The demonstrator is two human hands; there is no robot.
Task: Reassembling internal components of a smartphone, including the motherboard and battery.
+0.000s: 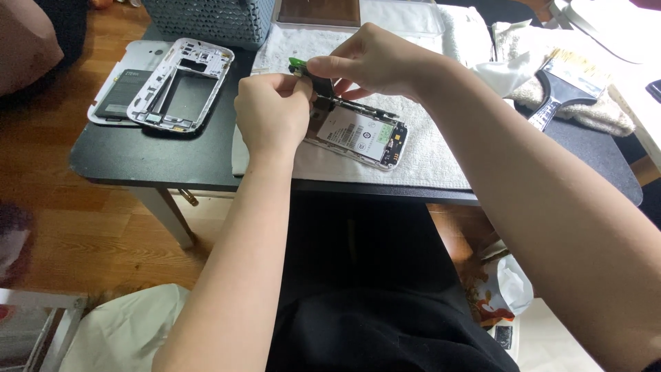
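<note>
Opened phone [358, 134] on the white towel [427, 155], close to the near edge of the dark table [179, 162], bare tabletop to the left as far as the white inner frame [180, 86] lying on the back cover [110, 96]. Left hand [270, 114] curled shut over the phone's upper end, right hand [375, 62] pinching a small green part [297, 64] just above it, fingertips of both nearly touching. One phone, one frame, one cover, one brush [564, 86] at the right; phone's top end hidden under the hands, grey basket [206, 21] cut off at the top, the green part too small to make out.
</note>
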